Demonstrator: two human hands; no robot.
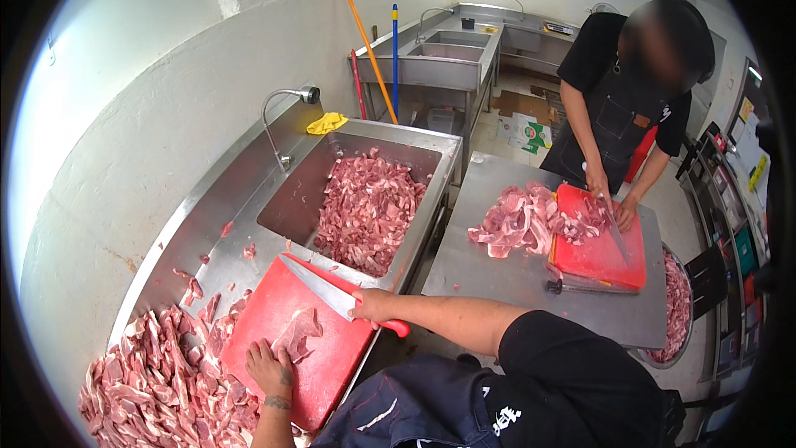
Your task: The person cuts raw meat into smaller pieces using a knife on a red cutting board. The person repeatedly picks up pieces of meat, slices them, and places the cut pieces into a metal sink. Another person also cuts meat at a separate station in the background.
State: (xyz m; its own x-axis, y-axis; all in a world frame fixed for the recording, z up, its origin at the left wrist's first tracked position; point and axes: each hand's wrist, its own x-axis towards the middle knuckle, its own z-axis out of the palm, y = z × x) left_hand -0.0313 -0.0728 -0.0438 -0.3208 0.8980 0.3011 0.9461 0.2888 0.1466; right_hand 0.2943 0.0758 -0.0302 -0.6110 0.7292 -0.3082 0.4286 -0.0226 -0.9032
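Note:
My right hand (373, 307) grips the red handle of a kitchen knife (323, 288), whose broad blade lies over the upper part of a red cutting board (336, 361). On the board is a thin piece of raw meat (298, 335). My left hand (270, 368) rests at the board's left side, its fingertips beside the lower left edge of that piece; whether it grips the meat is not clear. A large heap of raw meat strips (161, 379) lies on the steel counter left of the board. Cut meat (373, 211) partly fills the steel sink beyond.
A faucet (273, 118) and a yellow cloth (327, 123) are by the sink. At a steel table (454, 261) on the right, a co-worker (622, 99) cuts meat with a knife on another red board (597, 255). A bowl of meat (678, 305) stands beyond that table.

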